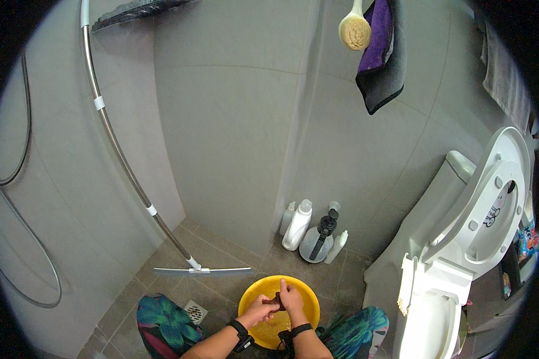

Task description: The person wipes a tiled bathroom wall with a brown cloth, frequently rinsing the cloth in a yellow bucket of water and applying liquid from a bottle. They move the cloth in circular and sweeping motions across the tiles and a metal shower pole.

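Note:
A round yellow basin (pixel 312 299) stands on the tiled floor between my knees, with what looks like shallow water in its bottom. Over it my left hand (pixel 259 310) and my right hand (pixel 291 298) are close together, both closed on a small dark reddish-brown cloth (pixel 275 302). Most of the cloth is hidden by my fingers, so its exact kind does not show. Each wrist wears a black band; the left one carries a small device.
A floor squeegee (pixel 203 271) leans at the left wall near a drain (pixel 195 311). Several bottles, among them a pump sprayer (pixel 316 244), stand behind the basin. A toilet (pixel 440 311) with raised lid is at right. A brush (pixel 355 32) and towel (pixel 381 78) hang above.

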